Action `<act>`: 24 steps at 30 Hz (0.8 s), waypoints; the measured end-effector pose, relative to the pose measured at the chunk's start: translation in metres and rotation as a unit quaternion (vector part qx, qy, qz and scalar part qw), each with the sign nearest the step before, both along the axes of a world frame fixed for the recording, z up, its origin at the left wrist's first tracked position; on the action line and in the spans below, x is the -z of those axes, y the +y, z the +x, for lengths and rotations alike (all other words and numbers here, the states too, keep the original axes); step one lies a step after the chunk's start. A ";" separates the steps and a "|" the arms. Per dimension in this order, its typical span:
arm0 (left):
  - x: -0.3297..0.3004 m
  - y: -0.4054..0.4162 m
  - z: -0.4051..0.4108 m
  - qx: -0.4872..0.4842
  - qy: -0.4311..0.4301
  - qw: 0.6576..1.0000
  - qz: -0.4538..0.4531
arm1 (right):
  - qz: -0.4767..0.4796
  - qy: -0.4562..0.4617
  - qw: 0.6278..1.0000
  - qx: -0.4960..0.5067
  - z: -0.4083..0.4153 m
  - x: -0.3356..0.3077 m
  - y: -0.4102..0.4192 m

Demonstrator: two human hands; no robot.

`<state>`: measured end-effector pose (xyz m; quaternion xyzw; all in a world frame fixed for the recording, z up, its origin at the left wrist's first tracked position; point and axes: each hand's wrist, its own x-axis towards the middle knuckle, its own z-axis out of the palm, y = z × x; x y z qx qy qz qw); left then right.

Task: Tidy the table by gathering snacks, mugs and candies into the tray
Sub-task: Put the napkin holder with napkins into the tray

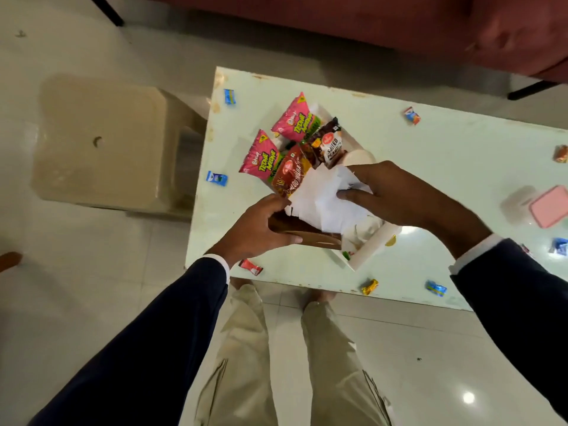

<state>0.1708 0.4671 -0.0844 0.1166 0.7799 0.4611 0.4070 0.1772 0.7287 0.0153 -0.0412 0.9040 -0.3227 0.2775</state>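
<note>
Floor (92, 272): pale glossy tiles, light glare at lower right. Beige plastic stool (101, 142) at far left, just beside the short edge of the tabletop (445, 167).

Tabletop: pale green-white, glossy, chipped and stained along the edges. Blue candy (229, 96) near the far-left corner; second blue candy (217, 178) near the left edge; red candy (250, 267) at the near edge, beside the left cuff.

White tray (373, 245) set diagonally on the tabletop. Inside the tray: two pink snack packets (295, 118), a red packet (292, 176), a brown salted-peanut packet (329, 142), a white mug (358, 157) partly hidden behind the right hand.

Left hand (264, 229): grip clamped on a brown cardboard holder (307, 232), fingers curled round its left end, above the near part of the tray. Right hand (396, 195): grip pinched on white tissue paper (319, 207) bunched at the top of the holder.

Yellow candy (369, 286) and blue candy (435, 288) near the front edge. Orange-and-blue candy (412, 115) toward the far edge. Pink-lidded box (550, 206) and further candies at the right margin, blurred.

Dark red sofa (399, 23) beyond the tabletop, black legs on the tiles.
</note>
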 end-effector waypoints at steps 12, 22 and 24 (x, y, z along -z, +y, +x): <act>0.001 0.066 0.008 0.027 0.030 0.998 0.055 | 0.045 0.038 0.995 -0.084 0.053 -0.003 0.020; 0.006 0.092 0.025 -0.002 0.042 0.999 0.021 | 0.010 0.136 0.989 0.054 0.094 0.031 0.046; 0.010 0.097 0.033 -0.035 0.023 0.999 -0.001 | 0.050 0.094 0.993 0.058 0.099 0.043 0.058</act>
